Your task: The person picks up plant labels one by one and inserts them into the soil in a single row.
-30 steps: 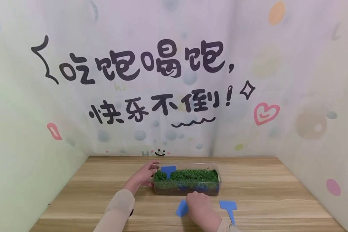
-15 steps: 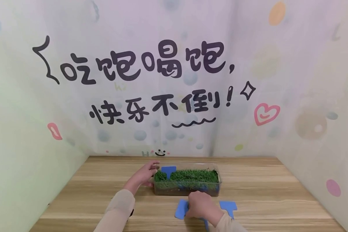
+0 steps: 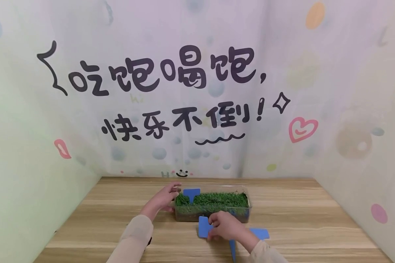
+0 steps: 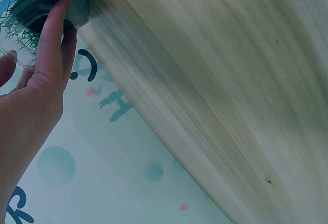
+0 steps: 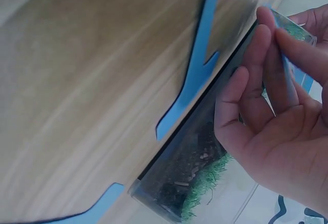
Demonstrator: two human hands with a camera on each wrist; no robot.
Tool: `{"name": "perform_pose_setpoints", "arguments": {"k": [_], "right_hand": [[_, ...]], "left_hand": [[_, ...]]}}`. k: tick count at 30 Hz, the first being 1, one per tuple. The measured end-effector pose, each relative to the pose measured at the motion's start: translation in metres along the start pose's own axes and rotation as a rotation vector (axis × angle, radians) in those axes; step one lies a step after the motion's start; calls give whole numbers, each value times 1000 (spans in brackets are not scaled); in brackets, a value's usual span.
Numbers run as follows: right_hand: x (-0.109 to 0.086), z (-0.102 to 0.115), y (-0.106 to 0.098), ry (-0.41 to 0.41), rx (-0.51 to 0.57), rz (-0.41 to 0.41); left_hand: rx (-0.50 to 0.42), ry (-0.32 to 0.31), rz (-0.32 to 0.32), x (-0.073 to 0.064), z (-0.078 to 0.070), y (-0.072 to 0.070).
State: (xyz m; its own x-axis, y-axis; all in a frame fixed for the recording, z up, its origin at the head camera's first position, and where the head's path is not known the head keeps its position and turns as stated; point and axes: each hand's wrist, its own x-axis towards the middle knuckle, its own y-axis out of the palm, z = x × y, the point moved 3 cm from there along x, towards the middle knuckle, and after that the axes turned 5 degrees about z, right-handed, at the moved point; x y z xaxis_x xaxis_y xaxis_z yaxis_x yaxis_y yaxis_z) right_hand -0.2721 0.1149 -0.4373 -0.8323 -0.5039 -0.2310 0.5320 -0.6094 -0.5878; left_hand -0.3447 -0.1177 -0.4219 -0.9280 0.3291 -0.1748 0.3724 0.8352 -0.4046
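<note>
A clear plastic box (image 3: pixel 214 216) holds dark soil topped with green grass (image 3: pixel 222 199). One blue T-shaped plant label (image 3: pixel 191 194) stands upright in the grass near its left end. My left hand (image 3: pixel 162 197) is at that end, its extended fingers (image 4: pixel 51 44) against the wall. In front of the box, my right hand (image 3: pixel 227 228) pinches another blue plant label (image 3: pixel 203 227) between thumb and fingertips. The label's broad head points left; in the right wrist view it shows edge-on. The hand covers the rest of it.
Two more blue plant labels lie on the wooden table (image 3: pixel 293 212), one partly under my right hand with its stem (image 3: pixel 233 250) showing, the other label (image 3: pixel 261 233) behind my forearm. A printed fabric wall (image 3: pixel 197 157) closes the back.
My right hand has risen off the table with its plant label, turning the label's head upright. The plant label underneath has come into sight. My left hand stays at the box.
</note>
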Motion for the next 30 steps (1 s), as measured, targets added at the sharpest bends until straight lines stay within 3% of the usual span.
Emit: {"name": "perform_pose_setpoints", "arguments": {"k": [6, 11, 21, 30], "right_hand": [[1, 6, 0, -94, 40, -2], [2, 14, -2, -169, 73, -51], [2, 30, -12, -184, 95, -156], [6, 38, -23, -212, 74, -310]], "left_hand": [[-4, 5, -6, -1, 0, 0], [3, 5, -5, 0, 1, 0], [-13, 1, -1, 1, 2, 0], [-1, -8, -4, 3, 4, 0]]}}
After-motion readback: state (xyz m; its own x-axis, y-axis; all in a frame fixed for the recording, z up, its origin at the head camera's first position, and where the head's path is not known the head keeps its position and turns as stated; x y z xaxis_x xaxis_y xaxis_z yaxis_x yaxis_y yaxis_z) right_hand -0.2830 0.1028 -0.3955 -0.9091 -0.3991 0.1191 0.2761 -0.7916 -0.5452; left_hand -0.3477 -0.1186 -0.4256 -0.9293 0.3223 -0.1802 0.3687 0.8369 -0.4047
